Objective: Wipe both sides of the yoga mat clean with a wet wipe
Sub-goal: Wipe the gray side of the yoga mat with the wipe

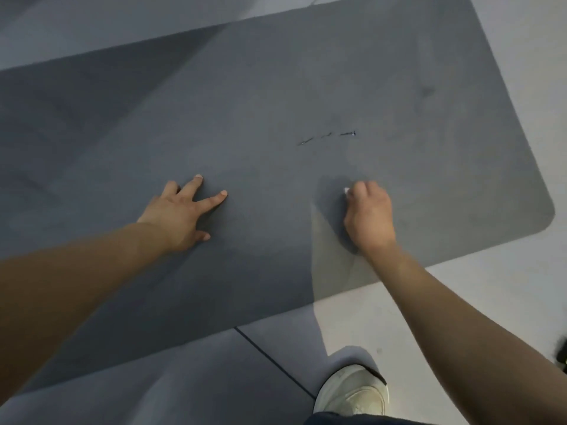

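A grey yoga mat (276, 102) lies flat on the floor and fills most of the view, with a rounded corner at the right. My left hand (181, 211) rests on the mat with fingers spread and straight. My right hand (369, 214) is curled into a fist on the mat, gripping a white wet wipe (347, 191), of which only a small bit shows at the fingers. A short row of dark scratch marks (328, 137) lies on the mat beyond my right hand.
Pale tiled floor (506, 289) surrounds the mat, with a dark grout line (270, 357) near me. My white shoe (352, 391) stands on the floor below the mat's near edge. A dark object (563, 354) shows at the right edge.
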